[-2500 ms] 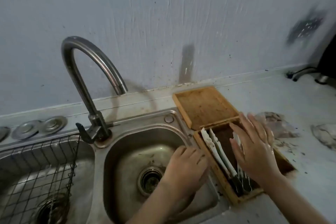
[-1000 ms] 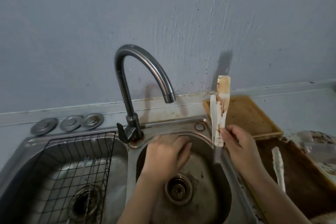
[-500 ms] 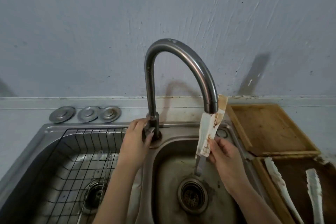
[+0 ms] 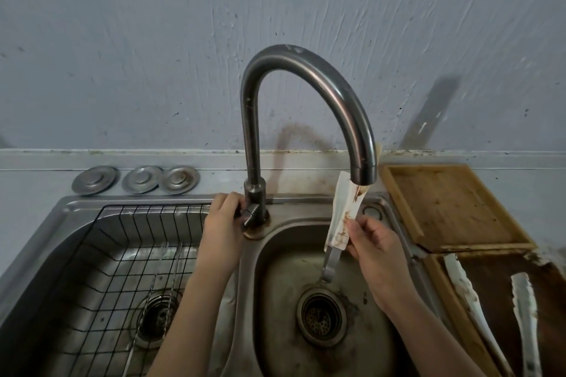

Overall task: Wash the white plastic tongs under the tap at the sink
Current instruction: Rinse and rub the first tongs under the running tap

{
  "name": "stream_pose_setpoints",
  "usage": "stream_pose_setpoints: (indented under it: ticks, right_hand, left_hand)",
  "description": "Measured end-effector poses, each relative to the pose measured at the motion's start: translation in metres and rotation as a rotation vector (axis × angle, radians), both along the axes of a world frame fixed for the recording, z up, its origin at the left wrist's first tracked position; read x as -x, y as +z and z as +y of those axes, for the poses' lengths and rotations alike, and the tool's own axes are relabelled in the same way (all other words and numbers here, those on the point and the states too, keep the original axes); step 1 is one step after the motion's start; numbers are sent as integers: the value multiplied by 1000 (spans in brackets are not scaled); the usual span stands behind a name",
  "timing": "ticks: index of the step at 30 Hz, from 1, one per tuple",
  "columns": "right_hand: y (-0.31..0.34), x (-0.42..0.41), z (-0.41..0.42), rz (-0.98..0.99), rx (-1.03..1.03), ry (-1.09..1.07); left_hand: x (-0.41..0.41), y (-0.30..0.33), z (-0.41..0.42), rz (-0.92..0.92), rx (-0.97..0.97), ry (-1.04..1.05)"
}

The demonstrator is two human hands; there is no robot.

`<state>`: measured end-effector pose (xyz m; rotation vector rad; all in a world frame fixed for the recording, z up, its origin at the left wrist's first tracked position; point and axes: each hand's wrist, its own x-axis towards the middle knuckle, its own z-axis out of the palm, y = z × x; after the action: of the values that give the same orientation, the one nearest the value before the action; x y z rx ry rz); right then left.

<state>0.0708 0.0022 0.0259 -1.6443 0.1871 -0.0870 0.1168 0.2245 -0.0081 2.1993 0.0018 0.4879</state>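
Note:
My right hand [image 4: 372,249] grips the white plastic tongs [image 4: 344,211], smeared with brown stains, and holds them upright over the right sink basin [image 4: 275,300]. Their upper end sits right under the spout of the curved steel tap [image 4: 306,70]. A grey metal handle hangs below my fingers toward the drain [image 4: 321,317]. My left hand [image 4: 222,223] is closed around the tap lever [image 4: 249,213] at the tap's base. No water stream is visible.
The left basin holds a black wire rack [image 4: 122,269] with thin metal skewers. Three round metal caps [image 4: 134,179] lie behind it. On the right stand a wooden lid [image 4: 450,208] and a wooden tray [image 4: 441,285] with two more white tongs [image 4: 525,315].
My right hand lifted the tongs from the wooden tray and carried them under the spout. My left hand left the basin and took hold of the tap lever.

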Motion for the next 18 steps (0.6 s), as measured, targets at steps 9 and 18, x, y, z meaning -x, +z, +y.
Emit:
stream_pose_setpoints:
  ticks: [9,18]
  right_hand:
    - [-2,-1,-2,8,-50,-56]
    - [-1,0,-4,15,-69,-84]
  left_hand:
    - [2,-12,1,-85,42,50]
    - [2,-17,3,-109,47,59]
